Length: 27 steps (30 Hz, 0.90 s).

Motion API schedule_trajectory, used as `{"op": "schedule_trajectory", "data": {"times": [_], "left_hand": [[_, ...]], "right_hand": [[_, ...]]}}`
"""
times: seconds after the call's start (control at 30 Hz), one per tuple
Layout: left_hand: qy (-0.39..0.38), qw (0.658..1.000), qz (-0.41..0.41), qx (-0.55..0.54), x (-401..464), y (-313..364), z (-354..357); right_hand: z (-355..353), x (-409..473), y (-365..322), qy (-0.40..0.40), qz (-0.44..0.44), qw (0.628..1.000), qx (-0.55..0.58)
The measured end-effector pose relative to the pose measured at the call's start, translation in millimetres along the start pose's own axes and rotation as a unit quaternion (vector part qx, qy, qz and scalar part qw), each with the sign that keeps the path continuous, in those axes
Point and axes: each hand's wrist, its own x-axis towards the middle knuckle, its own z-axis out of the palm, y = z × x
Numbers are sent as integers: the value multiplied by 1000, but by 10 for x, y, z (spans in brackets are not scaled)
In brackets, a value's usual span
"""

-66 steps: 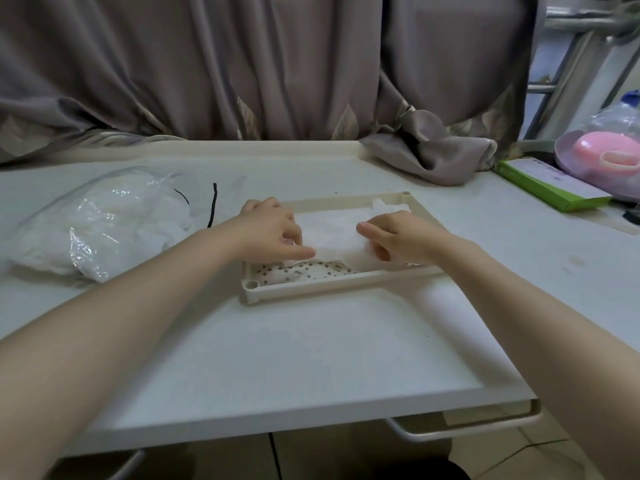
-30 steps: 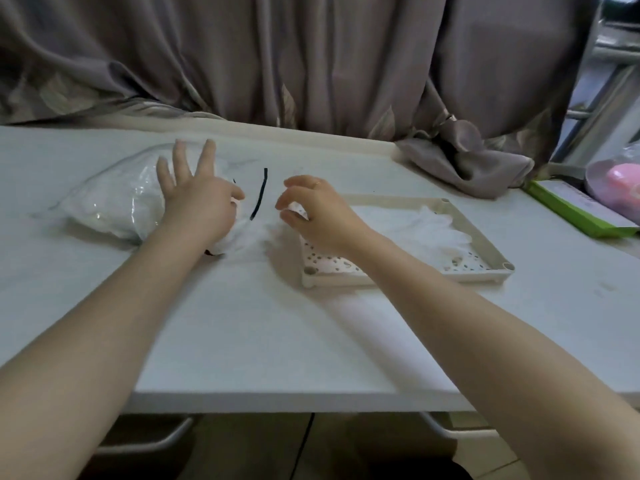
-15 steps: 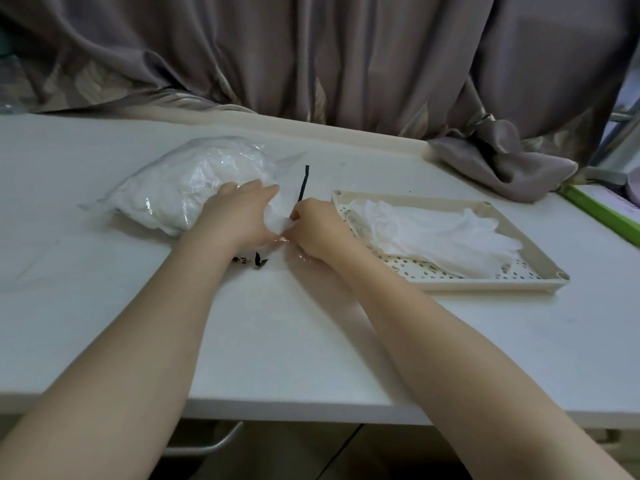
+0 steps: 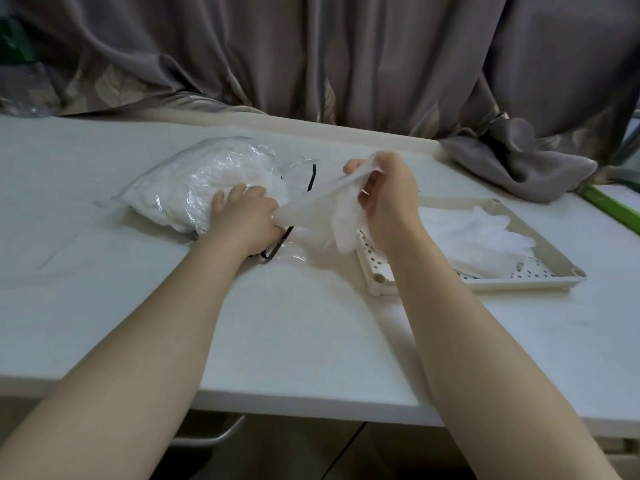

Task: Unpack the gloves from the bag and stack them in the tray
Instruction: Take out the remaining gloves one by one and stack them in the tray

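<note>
A clear plastic bag [image 4: 194, 188] full of white gloves lies on the white table, left of centre. My left hand [image 4: 244, 220] grips the bag's open mouth and holds it down. My right hand [image 4: 388, 195] pinches a white glove [image 4: 322, 206] and holds it lifted above the table, one end still at the bag's mouth. To the right, a cream perforated tray [image 4: 540, 282] holds a flat pile of white gloves [image 4: 481, 237].
A grey curtain [image 4: 346, 64] hangs along the table's far edge, with a bunched fold [image 4: 519, 161] resting on the table behind the tray. A green box edge [image 4: 613, 209] shows at the far right. The table's front edge is close to me.
My right hand has risen from the bag's mouth, drawing a white glove out and up to the right. My left hand has stayed on the bag.
</note>
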Motion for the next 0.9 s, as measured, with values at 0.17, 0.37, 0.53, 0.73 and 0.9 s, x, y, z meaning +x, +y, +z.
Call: {"op": "schedule_trajectory", "data": {"times": [0.17,0.37,0.53,0.73,0.9], "left_hand": [[35,999,-3,-32,-20,4,-14],[224,911,127,-322,-241,441,-384],[36,885,137,-444,-469,897,-485],[41,871,83,-483,-365,885,-412],[-59,757,51,-649,-339,917,-508]], "right_hand": [[-154,63,-93,22,63,966,249],[-211,-33,-218,-16,103,983,153],[-329,-132,-438,-28,87,992,87],[-657,-118,-634,8,61,997,35],[-1024,-67,-724,16,62,995,-76]]}}
